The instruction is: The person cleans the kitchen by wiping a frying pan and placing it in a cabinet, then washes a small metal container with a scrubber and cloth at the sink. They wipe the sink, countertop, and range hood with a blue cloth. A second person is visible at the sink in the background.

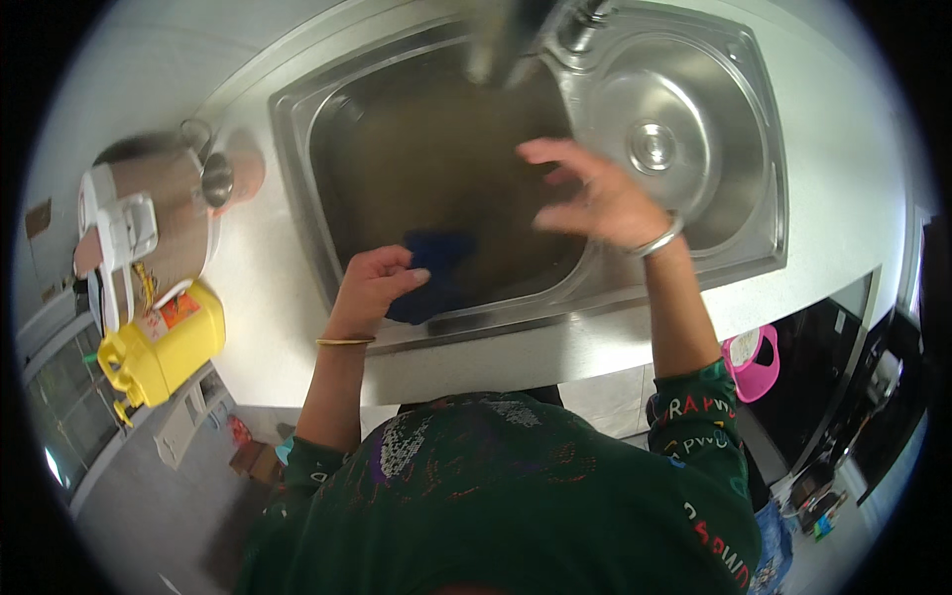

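My left hand [379,286] pinches a dark blue cloth [439,275] at the near left edge of the large sink basin [439,156]. The cloth hangs over the basin, and part of it is hidden by my fingers. Cloudy brownish water appears to stand in that basin. My right hand [587,201] is raised above the right side of the same basin, fingers spread, with nothing in it. Its fingers are blurred. A silver bangle circles my right wrist, a thin gold one my left.
Right of the large basin is a round steel basin [677,141] with a drain strainer. A blurred faucet [506,44] reaches over the back. On the counter's left stand a brown-and-white appliance [160,208], a metal cup [217,181] and a yellow jug [163,346]. A pink plastic item [755,372] hangs at right.
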A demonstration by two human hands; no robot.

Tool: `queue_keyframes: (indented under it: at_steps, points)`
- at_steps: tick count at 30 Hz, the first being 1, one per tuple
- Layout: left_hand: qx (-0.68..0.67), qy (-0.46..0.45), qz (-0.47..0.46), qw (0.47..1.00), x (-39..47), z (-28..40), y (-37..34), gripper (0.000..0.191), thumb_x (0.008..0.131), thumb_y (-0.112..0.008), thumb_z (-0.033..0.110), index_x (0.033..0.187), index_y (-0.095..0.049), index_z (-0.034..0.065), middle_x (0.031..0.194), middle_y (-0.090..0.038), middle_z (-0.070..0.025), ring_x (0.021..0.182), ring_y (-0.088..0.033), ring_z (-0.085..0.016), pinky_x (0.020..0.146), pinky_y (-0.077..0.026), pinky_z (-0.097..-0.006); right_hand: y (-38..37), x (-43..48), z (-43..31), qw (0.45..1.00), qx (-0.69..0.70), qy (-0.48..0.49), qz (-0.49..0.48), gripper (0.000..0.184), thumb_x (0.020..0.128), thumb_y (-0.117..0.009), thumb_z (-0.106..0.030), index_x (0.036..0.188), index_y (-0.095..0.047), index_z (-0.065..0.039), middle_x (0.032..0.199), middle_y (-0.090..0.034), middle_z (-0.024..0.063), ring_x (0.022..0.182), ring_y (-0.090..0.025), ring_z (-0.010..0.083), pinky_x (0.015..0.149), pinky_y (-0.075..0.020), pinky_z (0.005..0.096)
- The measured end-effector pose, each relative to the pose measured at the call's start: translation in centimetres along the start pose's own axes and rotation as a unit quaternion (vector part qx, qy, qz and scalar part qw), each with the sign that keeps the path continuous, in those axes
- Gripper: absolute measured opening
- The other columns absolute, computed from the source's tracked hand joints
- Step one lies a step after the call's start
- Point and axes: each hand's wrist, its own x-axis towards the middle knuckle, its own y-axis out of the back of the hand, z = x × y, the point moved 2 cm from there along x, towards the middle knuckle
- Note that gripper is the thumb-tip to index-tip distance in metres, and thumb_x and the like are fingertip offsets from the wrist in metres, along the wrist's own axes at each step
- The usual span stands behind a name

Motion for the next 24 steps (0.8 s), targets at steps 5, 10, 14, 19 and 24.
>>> queue_keyframes:
  at_steps: [5, 10, 14, 19, 24]
  points:
    - [-0.21, -0.05, -0.015, 0.976, -2.6, 4.3, 0.3, 0.01, 0.084, -0.062, 0.001, 0.094, -0.063, -0.0014, 0.084, -0.065, -0.0029, 0.074, -0.06, -0.007, 0.069, -0.049, -0.021, -9.7, 2.0, -2.0, 0.986, -0.018, 0.105, -0.128, 0.034, 0.072, -0.073, -0.012, 0.104, -0.063, -0.003, 0.11, -0.061, 0.0118, 0.101, -0.059, 0.0289, 0.088, -0.0483, 0.0379]
    - [-0.301, -0.07, 0.094, 0.947, -2.1, 3.7, 4.1, 0.011, 0.087, -0.061, 0.003, 0.097, -0.063, 0.0007, 0.089, -0.064, -0.0041, 0.08, -0.061, -0.011, 0.072, -0.05, -0.0239, -6.7, 3.6, 2.1, 0.97, 0.172, -0.168, -0.036, 0.028, 0.074, -0.069, -0.008, 0.1, -0.062, -0.001, 0.086, -0.062, 0.0057, 0.082, -0.063, 0.0186, 0.077, -0.052, 0.031]
    - [-0.342, -0.086, 0.148, 0.924, -0.2, 0.8, 5.6, 0.013, 0.088, -0.061, 0.006, 0.101, -0.062, 0.0027, 0.089, -0.062, -0.0036, 0.079, -0.061, -0.013, 0.072, -0.05, -0.0253, -3.8, 5.3, 4.9, 0.967, -0.006, -0.229, 0.11, 0.046, 0.073, -0.069, -0.01, 0.115, -0.054, -0.002, 0.08, -0.063, 0.0117, 0.077, -0.064, 0.0271, 0.078, -0.0529, 0.0366]
    - [-0.261, -0.032, 0.128, 0.956, 1.4, -1.5, 5.6, 0.032, 0.094, -0.056, 0.023, 0.122, -0.054, 0.01, 0.114, -0.055, -0.0052, 0.106, -0.051, -0.016, 0.086, -0.048, -0.0387, -5.3, 6.6, 5.1, 0.878, -0.423, -0.147, 0.167, 0.085, 0.07, -0.07, -0.012, 0.143, -0.026, -0.01, 0.124, -0.049, 0.0246, 0.104, -0.055, 0.0451, 0.09, -0.0463, 0.048]
    - [-0.205, -0.054, 0.023, 0.977, 3.2, -2.8, 3.4, 0.071, 0.087, -0.054, 0.056, 0.143, -0.029, 0.0216, 0.147, -0.03, -0.0014, 0.138, -0.023, -0.029, 0.098, -0.03, -0.0645, -11.0, 10.6, 5.8, 0.871, -0.469, -0.139, 0.046, 0.073, 0.066, -0.074, -0.018, 0.132, -0.045, -0.01, 0.13, -0.045, 0.0235, 0.113, -0.049, 0.0415, 0.097, -0.0428, 0.0449]
